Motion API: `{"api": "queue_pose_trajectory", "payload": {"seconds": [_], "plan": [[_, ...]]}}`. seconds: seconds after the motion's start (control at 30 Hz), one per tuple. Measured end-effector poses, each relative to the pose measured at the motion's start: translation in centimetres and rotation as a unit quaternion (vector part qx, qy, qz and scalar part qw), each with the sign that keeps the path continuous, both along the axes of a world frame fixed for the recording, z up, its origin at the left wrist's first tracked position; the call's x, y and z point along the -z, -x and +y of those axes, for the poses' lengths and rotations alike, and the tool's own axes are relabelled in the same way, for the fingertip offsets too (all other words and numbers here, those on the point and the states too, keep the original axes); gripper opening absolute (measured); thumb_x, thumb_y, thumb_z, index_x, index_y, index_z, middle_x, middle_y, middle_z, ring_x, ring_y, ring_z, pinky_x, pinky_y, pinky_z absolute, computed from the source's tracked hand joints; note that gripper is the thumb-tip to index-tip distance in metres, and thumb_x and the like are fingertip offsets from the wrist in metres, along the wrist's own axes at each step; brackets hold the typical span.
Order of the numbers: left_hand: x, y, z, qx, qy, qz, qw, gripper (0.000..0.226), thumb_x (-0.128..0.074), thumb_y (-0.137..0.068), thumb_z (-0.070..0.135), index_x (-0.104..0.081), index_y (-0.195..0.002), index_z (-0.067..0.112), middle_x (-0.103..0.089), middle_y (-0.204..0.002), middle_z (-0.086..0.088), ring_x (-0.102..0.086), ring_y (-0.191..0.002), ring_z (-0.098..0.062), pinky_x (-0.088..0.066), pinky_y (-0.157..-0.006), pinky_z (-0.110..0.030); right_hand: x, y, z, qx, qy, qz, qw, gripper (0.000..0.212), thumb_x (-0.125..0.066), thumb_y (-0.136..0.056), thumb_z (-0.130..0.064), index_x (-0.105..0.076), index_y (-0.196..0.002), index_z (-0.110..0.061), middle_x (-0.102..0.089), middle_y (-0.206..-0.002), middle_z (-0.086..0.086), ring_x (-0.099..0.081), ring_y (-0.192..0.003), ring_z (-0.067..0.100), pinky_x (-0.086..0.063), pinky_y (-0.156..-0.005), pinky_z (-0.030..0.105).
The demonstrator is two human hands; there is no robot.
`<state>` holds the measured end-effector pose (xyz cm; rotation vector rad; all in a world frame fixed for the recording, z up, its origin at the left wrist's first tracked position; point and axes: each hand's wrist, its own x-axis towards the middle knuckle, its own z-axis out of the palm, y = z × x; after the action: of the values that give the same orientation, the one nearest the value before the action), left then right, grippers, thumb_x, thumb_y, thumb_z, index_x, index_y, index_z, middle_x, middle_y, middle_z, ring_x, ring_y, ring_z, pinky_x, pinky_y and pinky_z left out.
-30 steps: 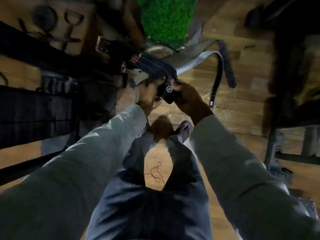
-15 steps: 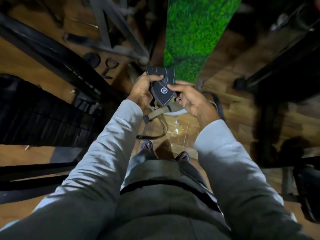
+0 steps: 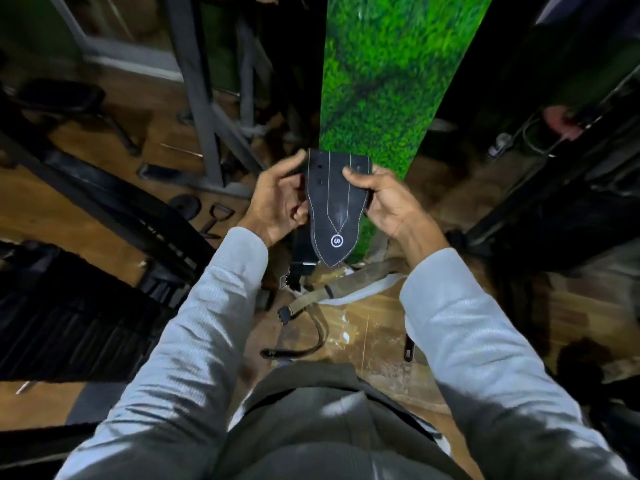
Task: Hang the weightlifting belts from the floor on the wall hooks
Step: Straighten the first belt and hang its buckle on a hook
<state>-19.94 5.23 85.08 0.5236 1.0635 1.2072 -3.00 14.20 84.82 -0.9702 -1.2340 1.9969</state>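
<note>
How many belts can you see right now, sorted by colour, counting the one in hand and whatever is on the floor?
Black belt, held by left hand and right hand: 1
Tan belt on the floor: 1
Thin black strap on the floor, possibly part of another belt: 1
Total: 3
</note>
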Motion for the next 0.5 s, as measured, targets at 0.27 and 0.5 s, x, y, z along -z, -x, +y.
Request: {"api": "queue_pose_trajectory", "payload": {"seconds": [0.27,0.5], "plan": [[-3.9,0.3,5.8,0.005,0.000,0.009,1.000,0.034,-0.064,-0.086,0.028,-0.065,-0.112,0.005,-0.068,-0.092,-0.012,-0.061,-0.079,-0.026,-0.048,-0.072,-0.035,-2.9,-2.8,0.5,-0.043,-0.196,-0.090,0.976,0.029,-0.076,-0.086,0.004,-0.070,-0.113,0.011,-0.080,-0.100,0.008,-0.074,-0.091,0.017,-0.061,-0.083,0.029],[-5.3,-1.5,7.6,0.046,-0.146,0.078,0.985,0.042,-0.071,-0.058,0.002,-0.064,-0.099,-0.003,-0.068,-0.082,-0.014,-0.066,-0.066,-0.024,-0.059,-0.068,-0.032,-5.3,-4.9,1.1,0.034,0.052,0.013,0.998,0.089,-0.064,-0.070,-0.087,-0.066,-0.120,-0.014,-0.069,-0.105,0.009,-0.067,-0.096,0.027,-0.055,-0.098,0.040]]}}
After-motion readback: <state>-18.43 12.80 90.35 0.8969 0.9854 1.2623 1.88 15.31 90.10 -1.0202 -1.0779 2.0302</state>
